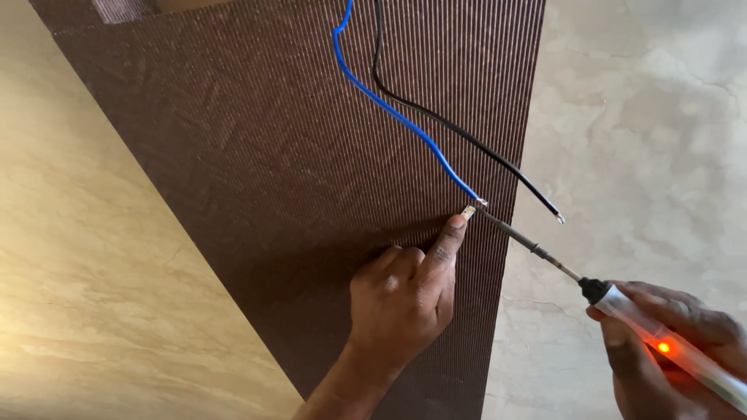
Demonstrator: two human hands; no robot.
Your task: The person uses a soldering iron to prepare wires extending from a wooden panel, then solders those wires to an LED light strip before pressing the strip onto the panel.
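While left hand (405, 299) pins a small strip (468, 211) fingertip-down on brown ribbed panel (257, 155), right hand (677, 342) grips soldering iron (622, 303); blue wire (397, 117) at tip, black wire (467, 136) beside.

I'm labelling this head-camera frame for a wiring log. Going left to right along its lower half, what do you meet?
Beige marble surface → brown ribbed panel → left hand → soldering iron's metal tip → right hand holding the lit iron.

Blue wire (393, 111), black wire (467, 136), brown ribbed panel (257, 155), beige marbled surface (85, 257), orange-glowing translucent soldering iron (661, 346)
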